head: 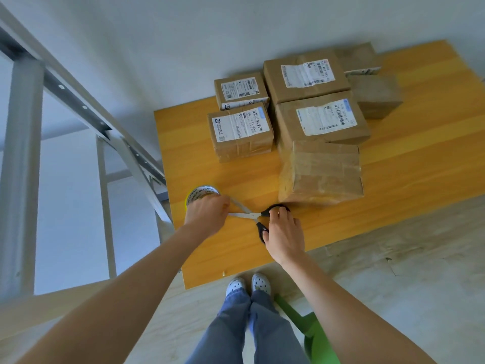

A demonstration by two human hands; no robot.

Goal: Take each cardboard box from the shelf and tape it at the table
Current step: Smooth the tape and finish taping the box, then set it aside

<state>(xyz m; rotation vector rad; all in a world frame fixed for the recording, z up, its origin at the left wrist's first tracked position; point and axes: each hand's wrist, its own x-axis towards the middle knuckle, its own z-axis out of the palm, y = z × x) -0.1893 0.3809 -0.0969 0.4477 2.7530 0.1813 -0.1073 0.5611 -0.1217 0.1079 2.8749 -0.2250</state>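
Note:
Several brown cardboard boxes stand on the yellow wooden table; the nearest one, wrapped in clear tape, lies just beyond my hands, and a labelled box stands to its left. My left hand grips a tape roll with a yellow rim near the table's left edge. In my right hand are black-handled scissors, fingers through the loops. The blades are spread open and point left toward my left hand. I cannot make out a tape strip between the blades.
A grey metal shelf frame stands to the left of the table, its visible levels bare. A green stool is on the pale floor by my right leg. My feet are at the table's near edge.

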